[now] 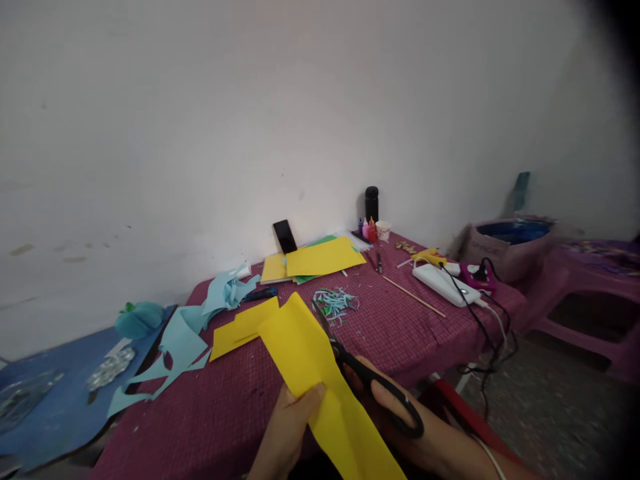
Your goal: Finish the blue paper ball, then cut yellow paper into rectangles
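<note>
A long strip of yellow paper (320, 373) is pinched in my left hand (296, 412), thumb on top, and stretches down past the bottom edge of the view. My right hand (373, 383) grips black-handled scissors (367, 373), whose blades point up and left along the strip's right edge. How far the blades are apart is hard to see. Behind the strip lie cut yellow paper pieces (235, 330). A small heap of light-blue paper shreds (336, 303) sits just beyond the scissor tips.
Light-blue paper scraps (183, 337) trail along the table's left side. Yellow sheets (327, 257) and a phone (285, 236) are at the back. A wooden stick (414, 297), a white power bank (445, 283) with cables, a paper cup (383, 230) and a black bottle (371, 203) occupy the right.
</note>
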Motion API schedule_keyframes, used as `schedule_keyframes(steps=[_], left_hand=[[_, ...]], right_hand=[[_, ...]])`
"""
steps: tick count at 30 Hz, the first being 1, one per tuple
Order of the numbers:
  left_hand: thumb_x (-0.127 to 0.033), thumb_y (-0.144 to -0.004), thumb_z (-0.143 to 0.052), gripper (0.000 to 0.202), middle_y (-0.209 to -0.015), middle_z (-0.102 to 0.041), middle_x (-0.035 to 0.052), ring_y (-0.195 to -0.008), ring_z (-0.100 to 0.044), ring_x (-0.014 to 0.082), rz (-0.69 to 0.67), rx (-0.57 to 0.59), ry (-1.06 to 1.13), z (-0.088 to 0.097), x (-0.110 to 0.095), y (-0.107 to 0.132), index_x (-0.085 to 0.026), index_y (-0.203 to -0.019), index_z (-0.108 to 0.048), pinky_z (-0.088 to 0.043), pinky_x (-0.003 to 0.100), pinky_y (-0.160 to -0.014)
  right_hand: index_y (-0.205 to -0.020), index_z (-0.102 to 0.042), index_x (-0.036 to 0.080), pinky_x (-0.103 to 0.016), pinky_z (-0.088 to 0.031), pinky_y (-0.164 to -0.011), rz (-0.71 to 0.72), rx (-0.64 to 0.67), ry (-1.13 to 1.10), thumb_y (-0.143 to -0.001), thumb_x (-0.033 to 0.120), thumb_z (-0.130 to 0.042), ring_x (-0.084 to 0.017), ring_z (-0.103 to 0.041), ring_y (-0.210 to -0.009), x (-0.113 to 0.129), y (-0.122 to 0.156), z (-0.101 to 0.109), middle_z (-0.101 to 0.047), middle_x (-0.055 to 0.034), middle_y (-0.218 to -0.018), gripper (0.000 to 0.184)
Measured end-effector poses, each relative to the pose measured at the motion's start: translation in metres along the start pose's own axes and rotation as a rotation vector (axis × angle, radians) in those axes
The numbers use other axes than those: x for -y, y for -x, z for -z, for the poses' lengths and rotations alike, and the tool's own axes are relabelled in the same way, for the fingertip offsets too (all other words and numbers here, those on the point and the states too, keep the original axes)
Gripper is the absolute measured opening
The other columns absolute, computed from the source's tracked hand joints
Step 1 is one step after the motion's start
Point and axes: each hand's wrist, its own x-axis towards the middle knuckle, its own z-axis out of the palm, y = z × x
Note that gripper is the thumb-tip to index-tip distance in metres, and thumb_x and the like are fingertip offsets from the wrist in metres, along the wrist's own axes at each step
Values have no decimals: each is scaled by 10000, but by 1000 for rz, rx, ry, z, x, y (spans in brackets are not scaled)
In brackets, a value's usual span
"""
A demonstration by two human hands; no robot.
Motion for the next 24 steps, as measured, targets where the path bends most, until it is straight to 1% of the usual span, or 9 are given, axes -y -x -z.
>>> schedule_keyframes(steps=[4,7,9,10,12,14,16,21,24], left_hand=[[-357,-644,-817,557,-988,-739,120,-851,-687,258,32,19,-1,-5,3,3,-145,-1140,-678,-528,341,-796],[-346,-634,-822,553,-992,-738,123,-867,-686,267,29,-5,-7,-6,2,5,-148,-1130,-680,-527,351,-807],[-349,-617,-830,564,-980,-740,122,-858,-687,270,22,-22,-9,-7,1,7,-150,-1124,-681,-532,352,-794],[-352,-609,-834,575,-974,-740,121,-849,-688,272,20,-26,-8,-7,0,8,-151,-1125,-681,-535,355,-783],[-356,-606,-836,590,-974,-739,128,-844,-688,278,20,-16,-8,-7,0,9,-148,-1135,-676,-539,367,-777],[-361,-620,-829,598,-991,-734,145,-856,-688,293,41,18,-2,-9,1,11,-140,-1151,-668,-540,389,-789],[-362,-631,-826,596,-1008,-729,157,-870,-689,303,68,53,9,-11,4,11,-138,-1159,-664,-537,409,-810],[-363,-622,-833,552,-1029,-726,163,-912,-684,325,72,81,50,-17,13,10,-147,-1110,-691,-524,439,-852],[-369,-600,-844,563,-1008,-732,162,-944,-676,348,94,67,64,-21,13,11,-150,-1097,-697,-528,451,-842]], right_hand=[[-1225,-562,243,-389,-442,-986,23,6,10,-837,477,-639,-228,-613,-1104,2,-2,0,-654,-88,-1172,461],[-1098,-599,235,-373,-491,-910,28,-62,88,-810,517,-656,-232,-622,-1070,1,-2,-1,-654,-89,-1150,407],[-1044,-605,230,-355,-513,-856,30,-105,145,-777,554,-674,-239,-617,-1064,1,-1,0,-644,-95,-1163,425],[-1047,-601,229,-351,-518,-838,32,-112,162,-765,565,-680,-241,-618,-1055,1,-1,1,-641,-98,-1166,445],[-1120,-579,234,-362,-516,-838,23,-99,168,-769,567,-675,-243,-620,-1041,1,-1,3,-639,-100,-1164,493],[-1208,-542,241,-387,-499,-878,11,-78,148,-795,556,-651,-246,-620,-1044,1,-2,6,-641,-99,-1156,530],[-1250,-523,247,-406,-482,-908,8,-74,128,-822,546,-621,-251,-616,-1058,3,-2,8,-642,-100,-1159,531],[-1222,-537,253,-411,-476,-906,24,-88,99,-812,525,-640,-248,-636,-1013,9,-4,8,-652,-92,-1146,502],[-1166,-551,245,-384,-492,-861,41,-96,115,-803,546,-643,-230,-646,-954,10,-4,8,-659,-83,-1101,480]])
